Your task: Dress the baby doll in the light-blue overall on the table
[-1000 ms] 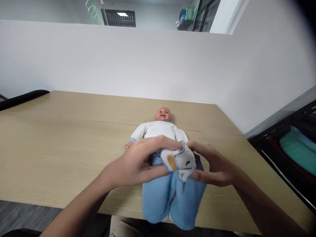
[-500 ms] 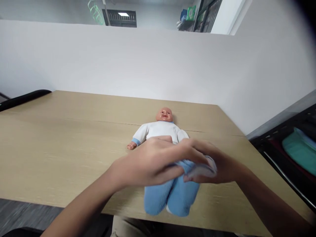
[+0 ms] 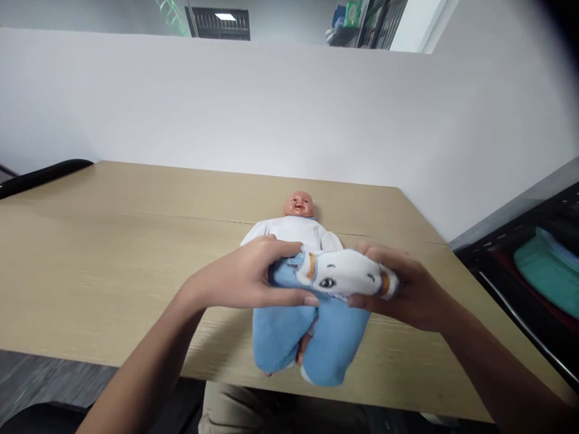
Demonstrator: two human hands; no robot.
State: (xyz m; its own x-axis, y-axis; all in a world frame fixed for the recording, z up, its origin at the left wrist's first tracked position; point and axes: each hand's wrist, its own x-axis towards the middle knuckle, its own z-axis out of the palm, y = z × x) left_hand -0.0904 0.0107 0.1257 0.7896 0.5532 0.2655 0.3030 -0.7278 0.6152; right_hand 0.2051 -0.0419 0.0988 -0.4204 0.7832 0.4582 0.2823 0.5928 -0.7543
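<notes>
A baby doll (image 3: 299, 205) lies on its back on the table, in a white top (image 3: 294, 229) and light blue trousers (image 3: 337, 349). Above its waist I hold a soft blue-and-white cloth piece (image 3: 346, 274) bearing an animal face with an eye and orange bands; its exact kind is unclear. My left hand (image 3: 246, 274) grips the blue end between thumb and fingers. My right hand (image 3: 407, 289) is closed round the white end. The doll's hands and middle are hidden behind my hands and the cloth.
The wooden table (image 3: 136, 259) meets a white partition (image 3: 253, 108) at its far side. To the right stands a black rack (image 3: 493, 259) with a teal cloth (image 3: 543, 265) in it. A black chair part (image 3: 49, 175) touches the left edge.
My hands have moved apart and the cloth piece between them has turned, so its animal face now shows. The doll's trouser legs have shifted apart a little.
</notes>
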